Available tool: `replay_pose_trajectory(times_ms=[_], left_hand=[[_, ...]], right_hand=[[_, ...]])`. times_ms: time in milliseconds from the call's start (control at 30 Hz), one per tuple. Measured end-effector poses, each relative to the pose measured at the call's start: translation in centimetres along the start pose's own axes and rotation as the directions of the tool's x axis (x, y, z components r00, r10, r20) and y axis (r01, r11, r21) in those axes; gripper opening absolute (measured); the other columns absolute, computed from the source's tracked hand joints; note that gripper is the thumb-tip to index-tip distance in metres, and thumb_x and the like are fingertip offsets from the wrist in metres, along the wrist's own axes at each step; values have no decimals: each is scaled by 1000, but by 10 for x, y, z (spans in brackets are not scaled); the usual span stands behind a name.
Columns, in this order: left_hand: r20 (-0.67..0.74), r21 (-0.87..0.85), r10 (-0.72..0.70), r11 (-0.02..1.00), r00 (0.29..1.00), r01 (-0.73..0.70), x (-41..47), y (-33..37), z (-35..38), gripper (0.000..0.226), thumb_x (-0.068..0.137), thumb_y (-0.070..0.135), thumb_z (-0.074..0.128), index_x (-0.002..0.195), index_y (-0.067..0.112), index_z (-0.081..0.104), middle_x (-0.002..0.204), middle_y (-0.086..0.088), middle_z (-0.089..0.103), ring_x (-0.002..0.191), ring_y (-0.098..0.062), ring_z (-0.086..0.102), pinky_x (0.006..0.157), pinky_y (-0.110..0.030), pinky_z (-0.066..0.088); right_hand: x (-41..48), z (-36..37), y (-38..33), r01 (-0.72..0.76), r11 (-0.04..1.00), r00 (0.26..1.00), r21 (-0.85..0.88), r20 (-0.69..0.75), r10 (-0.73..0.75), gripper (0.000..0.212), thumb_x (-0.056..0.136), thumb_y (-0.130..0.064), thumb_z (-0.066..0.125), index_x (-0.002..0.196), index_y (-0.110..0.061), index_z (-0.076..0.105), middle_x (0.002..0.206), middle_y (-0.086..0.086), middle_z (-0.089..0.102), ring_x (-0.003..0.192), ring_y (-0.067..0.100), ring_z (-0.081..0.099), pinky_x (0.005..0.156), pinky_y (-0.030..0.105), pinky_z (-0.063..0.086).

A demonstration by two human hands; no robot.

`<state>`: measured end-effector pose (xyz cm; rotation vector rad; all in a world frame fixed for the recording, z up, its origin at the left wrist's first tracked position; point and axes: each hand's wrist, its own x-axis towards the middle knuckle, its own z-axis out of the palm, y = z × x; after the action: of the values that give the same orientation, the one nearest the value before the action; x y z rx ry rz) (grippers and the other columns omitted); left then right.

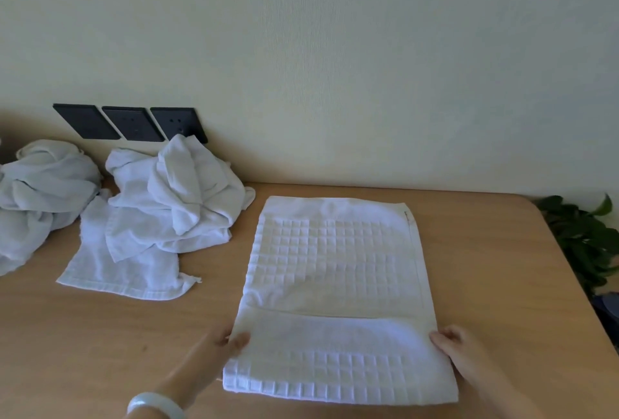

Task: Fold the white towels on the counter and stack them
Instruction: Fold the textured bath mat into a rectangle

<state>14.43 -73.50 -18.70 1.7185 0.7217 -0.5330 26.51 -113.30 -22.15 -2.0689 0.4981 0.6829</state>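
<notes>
Item 1, far left: crumpled towel (40, 190), white, bunched in a loose mound and running off the left edge of view.

Item 2: small flat towel (127, 271), white, spread on the counter (100, 335) with its hemmed edge toward the near side. Its far part lies under item 3.

Item 3: towel heap (181, 197), white, piled and twisted, set far on the counter against the wall (335, 66).

Item 4: three black wall plates (130, 123) in a row just above and behind items 1 to 3. The heap's peak covers the lower corner of the rightmost plate.

Item 5: left hand (221, 348), a pale bracelet (154, 403) at the wrist. The thumb lies on top of the left edge of item 6 and the hand grips that edge.

Item 6: waffle towel (335, 267), white with a grid weave, at centre-right of the counter and apart from the other towels. Its long axis runs near to far, leaning slightly right at the far end. The near end is folded over toward the far side, and the flap's edge crosses the towel from left to right. A seam line runs along the far right side.

Item 7: right hand (459, 348), with its fingers curled on the right edge of the folded flap, level with the left hand and holding it.

Item 8, far right: green plant (582, 237), beyond the counter's rounded corner. Nothing lies between the waffle towel and either hand.
</notes>
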Motion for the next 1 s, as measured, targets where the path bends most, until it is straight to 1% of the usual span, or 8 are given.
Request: replay_pose_trajectory(times_ms=[333, 533, 667, 733, 800, 867, 933, 1000], left_hand=[[-83, -264, 86, 959, 993, -105, -4, -5, 11, 19, 99, 21, 54, 112, 17, 67, 103, -2, 75, 99, -19, 70, 88, -35, 52], [-257, 215, 95, 976, 962, -39, 25, -6, 13, 13, 97, 30, 57, 93, 20, 64, 81, -4, 69, 76, -18, 64, 70, -36, 51], [-383, 329, 239, 938, 892, -110, 39, 20, 18, 13, 100, 27, 49, 103, 19, 60, 92, 2, 63, 82, -14, 59, 61, -20, 40], [-319, 439, 359, 876, 877, -199, 51, 28, 18, 24, 101, 22, 47, 122, 20, 59, 116, 2, 59, 107, -18, 56, 83, -24, 44], [-131, 607, 435, 745, 891, -275, 60, 30, 17, 36, 101, 20, 46, 136, 24, 54, 134, 4, 48, 124, -18, 44, 105, -31, 38], [23, 724, 442, 611, 897, -320, 64, 27, 14, 39, 100, 21, 48, 138, 30, 52, 136, 7, 41, 126, -14, 38, 109, -30, 36], [76, 739, 414, 587, 907, -330, 64, 21, 9, 37, 98, 20, 52, 132, 34, 56, 129, 9, 41, 123, -11, 39, 106, -26, 37], [36, 687, 401, 655, 915, -314, 64, 20, 2, 27, 97, 18, 54, 117, 33, 66, 119, 7, 48, 116, -11, 46, 103, -28, 41]], right_hand=[[-13, 16, 23, 49, 995, 982, 92, -189, -31, 33, 95, -17, 62, 83, 12, 52, 70, 15, 53, 67, 25, 52, 64, 38, 33], [0, 20, 5, 25, 997, 980, -72, -193, -39, 24, 98, -20, 57, 80, -4, 55, 77, 16, 64, 72, 30, 60, 69, 42, 46], [0, 21, -29, 263, 879, 868, -398, -301, -396, 8, 99, -16, 49, 94, -16, 56, 87, -1, 60, 79, 22, 58, 68, 34, 48], [7, 27, -44, 465, 709, 808, -530, -74, -585, 20, 98, -19, 45, 112, -20, 59, 116, -5, 61, 108, 22, 58, 87, 27, 48], [14, 33, -47, 557, 547, 807, -625, 253, -534, 50, 101, -41, 29, 149, -29, 34, 158, -8, 22, 147, 14, 24, 118, 32, 27], [20, 30, -40, 597, 390, 785, -701, 411, -463, 71, 88, -65, -10, 152, -39, 4, 157, -18, -13, 148, 2, -10, 123, 31, 7], [23, 22, -29, 569, 399, 798, -720, 365, -479, 89, 77, -74, -24, 150, -39, 11, 156, -22, -4, 146, -2, -3, 121, 29, 12], [25, 17, -32, 511, 548, 829, -662, 211, -518, 80, 92, -71, 8, 135, -24, 57, 148, -9, 45, 138, 11, 42, 107, 26, 36]])
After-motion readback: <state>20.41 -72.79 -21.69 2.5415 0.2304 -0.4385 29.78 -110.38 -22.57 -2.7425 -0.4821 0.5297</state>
